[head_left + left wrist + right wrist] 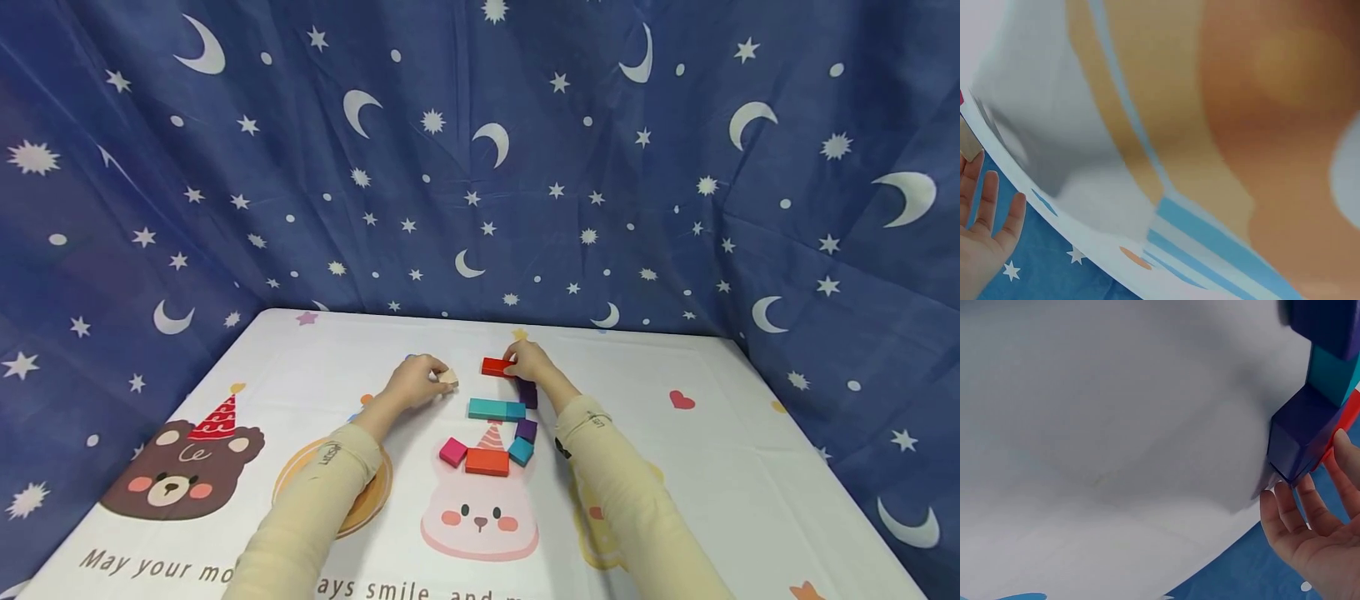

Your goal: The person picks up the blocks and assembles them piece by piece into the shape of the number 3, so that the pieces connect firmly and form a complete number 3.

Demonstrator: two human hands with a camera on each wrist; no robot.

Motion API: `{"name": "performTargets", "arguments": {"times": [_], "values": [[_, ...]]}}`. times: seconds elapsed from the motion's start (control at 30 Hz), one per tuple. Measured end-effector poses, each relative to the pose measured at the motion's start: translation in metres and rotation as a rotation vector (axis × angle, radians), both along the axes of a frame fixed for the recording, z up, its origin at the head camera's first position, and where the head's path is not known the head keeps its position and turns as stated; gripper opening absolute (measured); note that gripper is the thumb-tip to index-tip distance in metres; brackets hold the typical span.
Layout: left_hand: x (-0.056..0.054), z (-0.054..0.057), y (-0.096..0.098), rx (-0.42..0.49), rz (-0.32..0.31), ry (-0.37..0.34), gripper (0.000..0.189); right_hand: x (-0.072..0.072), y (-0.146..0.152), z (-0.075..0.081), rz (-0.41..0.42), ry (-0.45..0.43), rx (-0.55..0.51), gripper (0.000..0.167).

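Observation:
My left hand (414, 382) pinches a small beige block (448, 377) between thumb and fingers, left of the other blocks. In the left wrist view only that block's corner (967, 142) and part of the hand show. At the far end of the blocks, my right hand (529, 362) grips the right end of a red block (496, 367). The right wrist view has its thumb (1349, 456) against the red block (1349, 419), beside a dark purple block (1302, 434). From above, the long purple block (529, 395) lies just under that hand.
Nearer are a turquoise block (486, 408), a teal block (515, 411), a purple cube (527, 430), a blue cube (521, 451), an orange-red block (487, 462) and a pink cube (453, 452). A printed white cloth (750, 467) covers the table; a starry blue curtain (525, 233) hangs behind.

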State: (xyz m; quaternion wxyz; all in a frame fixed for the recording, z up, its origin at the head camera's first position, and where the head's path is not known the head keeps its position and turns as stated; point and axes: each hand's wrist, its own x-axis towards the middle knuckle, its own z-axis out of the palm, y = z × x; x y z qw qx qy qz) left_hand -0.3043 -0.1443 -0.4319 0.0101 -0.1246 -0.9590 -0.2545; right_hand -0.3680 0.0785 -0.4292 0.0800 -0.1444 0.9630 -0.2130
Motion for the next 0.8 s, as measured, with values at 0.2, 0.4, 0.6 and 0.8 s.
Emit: {"name": "performTargets", "arguments": {"times": [0.2, 0.4, 0.6, 0.8], "values": [[-0.008, -0.002, 0.005, 0.012, 0.035, -0.040, 0.035, -0.001, 0.000, -0.002, 0.019, 0.010, 0.006, 0.023], [-0.019, 0.000, 0.010, -0.013, 0.037, -0.018, 0.035, -0.002, 0.001, -0.003, 0.012, 0.012, 0.002, 0.023], [-0.023, 0.004, 0.022, 0.002, 0.039, -0.026, 0.034, -0.001, 0.000, -0.002, 0.010, -0.006, 0.016, 0.023], [-0.027, 0.004, 0.033, -0.005, 0.068, -0.006, 0.032, 0.000, 0.000, 0.000, 0.005, -0.013, 0.009, 0.024]]}}
